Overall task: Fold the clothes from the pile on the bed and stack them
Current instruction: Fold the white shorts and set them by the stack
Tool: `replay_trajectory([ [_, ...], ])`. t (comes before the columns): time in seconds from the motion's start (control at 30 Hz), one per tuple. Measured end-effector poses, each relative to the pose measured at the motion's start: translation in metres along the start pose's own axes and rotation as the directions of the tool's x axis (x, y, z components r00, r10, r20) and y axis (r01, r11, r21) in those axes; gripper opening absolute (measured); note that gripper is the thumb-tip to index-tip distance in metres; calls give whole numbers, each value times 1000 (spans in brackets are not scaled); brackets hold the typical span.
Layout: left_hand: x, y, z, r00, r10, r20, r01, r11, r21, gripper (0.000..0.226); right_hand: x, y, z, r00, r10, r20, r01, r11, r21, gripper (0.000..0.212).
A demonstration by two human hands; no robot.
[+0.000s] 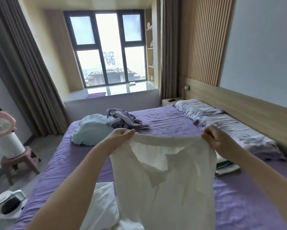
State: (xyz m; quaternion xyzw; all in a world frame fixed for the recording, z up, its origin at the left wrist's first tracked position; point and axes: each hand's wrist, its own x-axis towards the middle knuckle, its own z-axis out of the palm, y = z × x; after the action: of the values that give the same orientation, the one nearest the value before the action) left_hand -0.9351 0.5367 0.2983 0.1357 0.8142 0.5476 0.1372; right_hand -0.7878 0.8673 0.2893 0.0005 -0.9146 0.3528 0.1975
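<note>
The left hand [121,136] and right hand [217,140] each pinch the waistband of a thin white fabric garment [164,176], stretched between them above the purple-sheeted bed [164,121].

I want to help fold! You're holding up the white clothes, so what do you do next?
Probably lower the white garment flat onto the purple bed. The left hand and right hand pinch its top edge, and it hangs unfolded in the air.
</note>
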Motion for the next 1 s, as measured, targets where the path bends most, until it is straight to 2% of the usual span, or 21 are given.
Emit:
replay_trajectory([
  [0.1,-11,-7,-3,957,-61,283,100,987,-127,56,-5,14,13,988,97,-116,-76,982,174,11],
  [0.2,-15,-18,-2,835,124,537,111,917,-384,68,-8,25,14,976,175,-128,-122,930,346,22],
  [0.27,-17,-19,2,750,253,611,112,862,-494,76,-8,31,9,973,188,-132,-127,919,374,36],
  [0.33,-17,-17,8,721,294,628,110,846,-522,75,-9,35,1,974,199,-103,-142,904,403,45],
  [0.37,-16,-12,13,747,282,602,83,858,-506,70,-8,37,-5,977,196,-79,-148,899,412,46],
  [0.43,-13,1,24,853,218,474,7,903,-429,49,-7,39,-18,987,156,-22,-136,911,389,47],
  [0.5,-7,12,38,918,173,356,-26,925,-380,31,-4,43,-32,996,59,62,-77,933,351,39],
  [0.6,3,23,56,941,161,299,-48,935,-351,23,1,46,-55,975,-71,209,14,965,261,8],
  [0.73,10,35,79,983,55,176,-10,968,-249,22,13,69,-82,914,-194,357,186,981,58,24],
  [0.83,11,40,105,1000,9,25,-6,991,-132,27,17,92,-94,860,-275,430,249,961,117,16],
  [0.9,8,37,124,998,10,-61,-16,995,-96,27,19,112,-98,842,-337,422,292,941,169,11],
  [0.93,6,34,132,996,9,-89,-18,995,-94,29,20,122,-100,848,-342,404,269,936,228,12],
  [1.0,0,25,148,992,-7,-128,-6,995,-101,39,21,146,-100,886,-273,375,124,919,375,10],
])
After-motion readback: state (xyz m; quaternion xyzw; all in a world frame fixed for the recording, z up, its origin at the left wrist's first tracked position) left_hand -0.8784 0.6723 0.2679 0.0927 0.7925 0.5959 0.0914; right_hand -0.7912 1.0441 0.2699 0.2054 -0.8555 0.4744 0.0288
